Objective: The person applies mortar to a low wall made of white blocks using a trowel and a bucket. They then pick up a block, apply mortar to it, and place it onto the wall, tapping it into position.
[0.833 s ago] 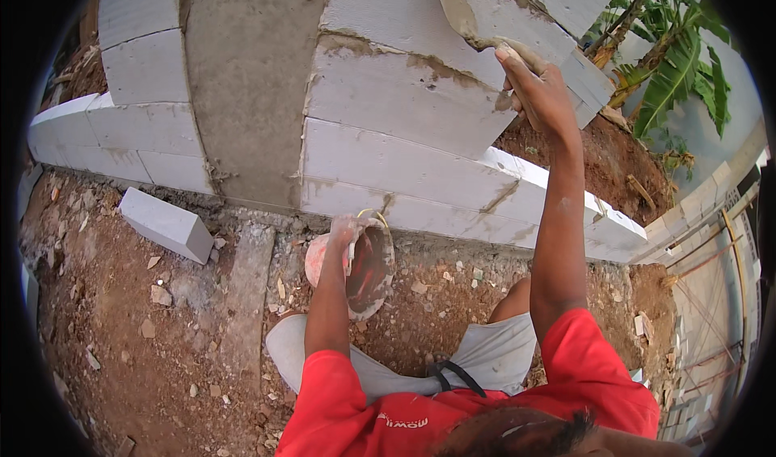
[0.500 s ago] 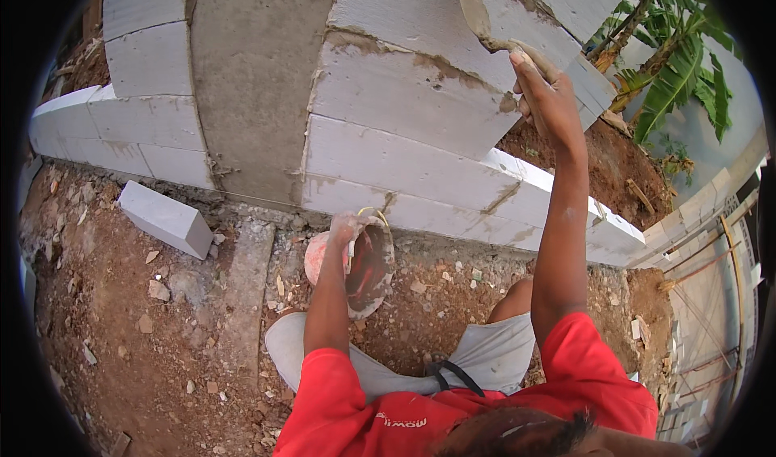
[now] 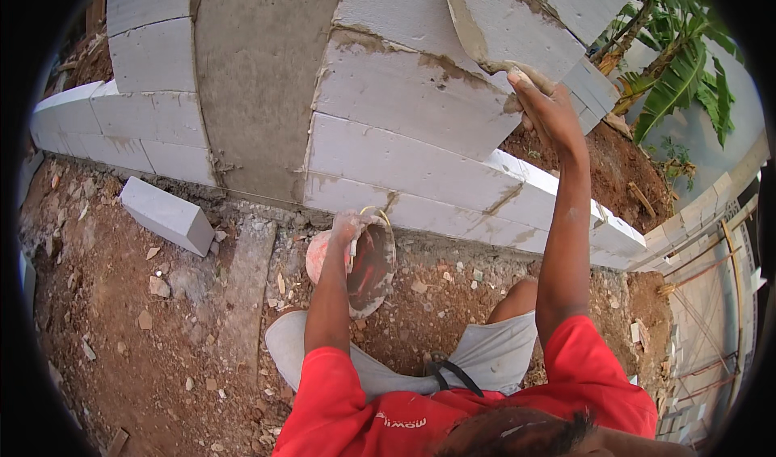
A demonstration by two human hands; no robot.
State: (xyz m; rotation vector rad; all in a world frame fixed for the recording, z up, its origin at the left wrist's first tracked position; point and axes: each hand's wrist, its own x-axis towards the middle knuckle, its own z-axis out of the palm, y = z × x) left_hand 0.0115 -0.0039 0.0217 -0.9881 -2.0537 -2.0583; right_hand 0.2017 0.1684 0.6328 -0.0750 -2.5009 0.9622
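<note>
In my right hand, raised to the upper right, is the handle of a mortar-coated trowel. Its blade lies close to the face of the white block wall; whether it touches cannot be made out. Down at the foot of the wall, my left hand grips the upper rim of a pinkish-red bucket with a thin yellowish handle. The bucket tilts with its mouth to the right, and grey mortar smears coat its inside. Smeared mortar marks the joints between the blocks.
A grey cement column rises left of the wall blocks. One loose white block lies on the rubble-strewn soil to the left. Banana plants grow behind the wall at the upper right, and bamboo poles stand at the far right.
The trowel has shifted slightly left and down along the wall, with my right hand moving slightly lower. My left hand and the bucket stay almost where they were.
</note>
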